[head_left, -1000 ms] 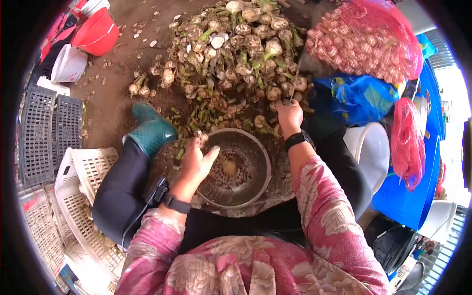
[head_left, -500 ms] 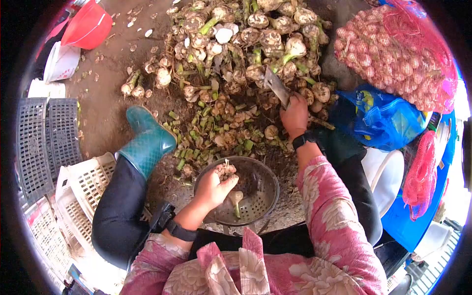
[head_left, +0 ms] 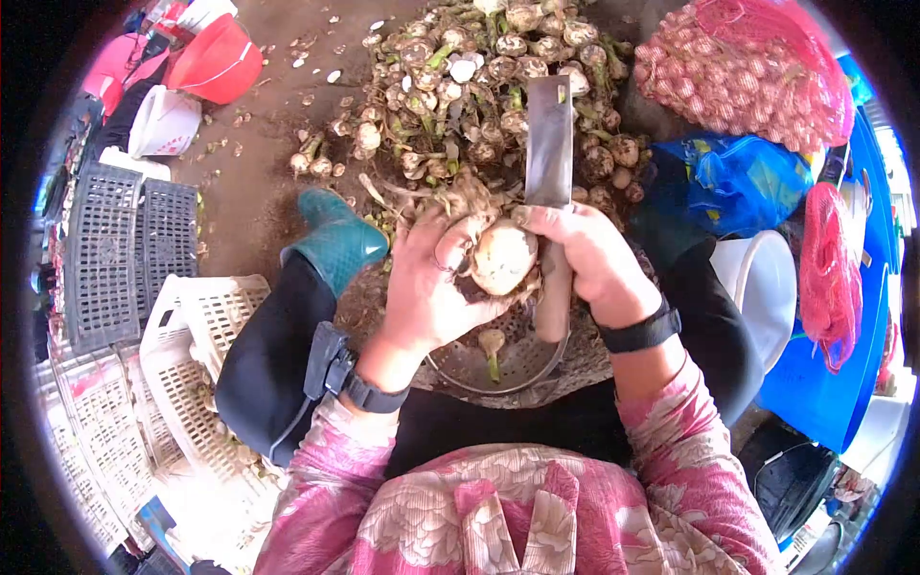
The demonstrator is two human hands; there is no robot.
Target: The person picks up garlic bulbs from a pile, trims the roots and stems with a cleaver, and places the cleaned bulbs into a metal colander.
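A pale, peeled-looking garlic bulb (head_left: 505, 257) with dry skins and roots about it is held in my left hand (head_left: 422, 283), raised above a metal colander. My right hand (head_left: 599, 259) grips a cleaver (head_left: 549, 144), its broad blade pointing away from me and its wooden handle showing below the fingers. The right thumb and fingertips are close beside the bulb. Below, a small bulb with a green stem (head_left: 492, 343) lies in the perforated colander (head_left: 496, 385). Beyond my hands spreads a heap of dirty garlic bulbs (head_left: 498, 72).
A pink net sack of garlic (head_left: 724, 77), a blue bag (head_left: 743, 182) and a white bucket (head_left: 767, 287) are at the right. At the left are a red bucket (head_left: 220, 62), dark crates (head_left: 105, 254) and a white crate (head_left: 196, 355). A teal boot (head_left: 335, 240) stands left of the heap.
My left hand has risen from the colander and now holds a large bulb. My right hand has come back from the heap with the cleaver, beside the left. The view has shifted.
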